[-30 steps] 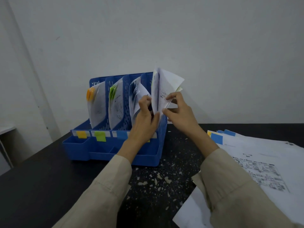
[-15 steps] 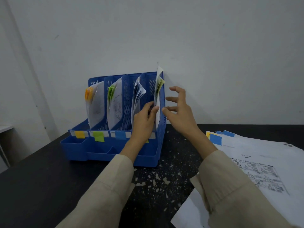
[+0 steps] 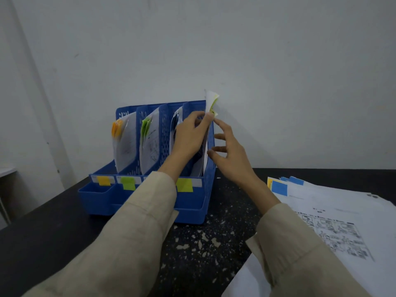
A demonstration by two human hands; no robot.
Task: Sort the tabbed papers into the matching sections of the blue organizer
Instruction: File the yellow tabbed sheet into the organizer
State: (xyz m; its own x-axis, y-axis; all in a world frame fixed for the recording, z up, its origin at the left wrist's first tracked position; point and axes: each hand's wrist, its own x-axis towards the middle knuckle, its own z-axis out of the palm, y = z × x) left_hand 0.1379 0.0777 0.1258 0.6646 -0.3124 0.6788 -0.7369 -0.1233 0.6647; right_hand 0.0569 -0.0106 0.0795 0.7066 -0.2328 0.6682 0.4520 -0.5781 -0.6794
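A plain pale wall [image 3: 257, 61] fills the upper half of the frame, matte and lightly scuffed. Below it runs a black tabletop [image 3: 42, 243], its surface flecked with pale chips at bottom centre. At lower right a loose spread of white printed sheets [image 3: 342, 211] lies flat; the print is comic-like panels too small for me to read, and blue tabs [image 3: 279, 188] stick out of its upper left corner. Centre left stands the blue organizer [image 3: 192, 209], hard plastic with slotted upright dividers and a shallow tray in front; its front strip carries an orange label [image 3: 103, 180], a green label [image 3: 128, 183] and a yellow-green label [image 3: 184, 185], with no writing I can make out. The leftmost section holds orange-tabbed papers [image 3: 124, 142], the next green-tabbed papers [image 3: 150, 142], the third a dark curled bundle [image 3: 176, 125]. In the rightmost section stands the yellow-green-tabbed sheet [image 3: 211, 99], upright, its top curling above the rim. My left hand [image 3: 190, 136], in a beige sleeve, pinches that sheet's edge between curled fingertips near the organizer's top. My right hand [image 3: 231, 155] hangs just right of the organizer with fingers spread and relaxed, gripping nothing.
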